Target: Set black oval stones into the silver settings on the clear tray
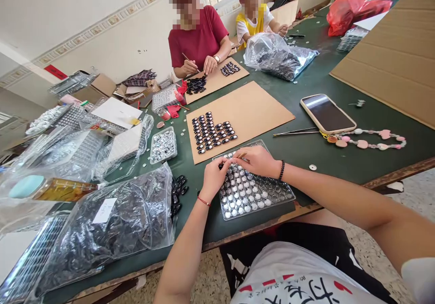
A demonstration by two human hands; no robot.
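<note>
My left hand [215, 176] is closed in a pinch on a small glossy black piece [221, 166]. Meeting it at the fingertips, my right hand [261, 161] grips a thin brown stick [242, 156]; its tip is too small to make out. Both hands are over a clear plastic tray [257, 209] that has rows of round cups, many of them filled with white discs. Just beyond lies a cardboard sheet [251, 109] bearing rows of black pieces with white ovals [211, 133]. A clear box of small shiny bits [163, 145] stands to its left.
A bag of black pieces [129, 218] lies at left, loose ones [178, 190] beside it. To the right are a phone [328, 113] with a beaded strap, tweezers [295, 132] and a large cardboard panel [390, 59]. Across the table, a person in red [200, 36] works at another cardboard sheet.
</note>
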